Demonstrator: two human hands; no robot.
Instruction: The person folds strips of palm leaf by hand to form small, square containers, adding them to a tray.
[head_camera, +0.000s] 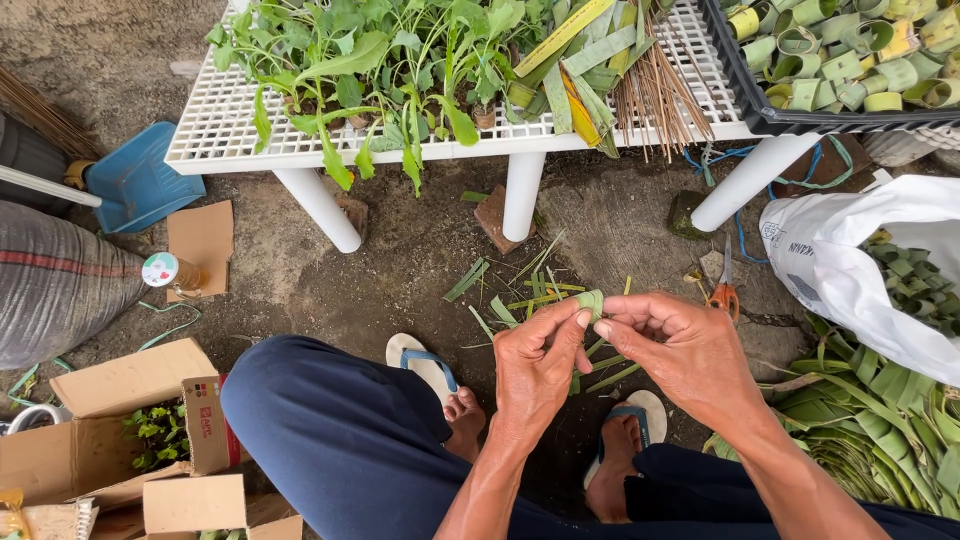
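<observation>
**Leaf strip held between both hands**

The leaf strip (590, 303) sits curled at my fingertips, above the ground between my feet. My left hand (535, 365) pinches it from the left; my right hand (690, 350) grips it from the right, thumbs nearly meeting. Cut leaf scraps (520, 295) lie on the dirt just beyond. Scissors (725, 290) rest near my right hand. Further off stands a white table (230, 140) with seedlings (380, 70), and a black crate (760, 110) holds leaf rolls (850, 55). Leaves (880, 420) are piled at my right.
</observation>
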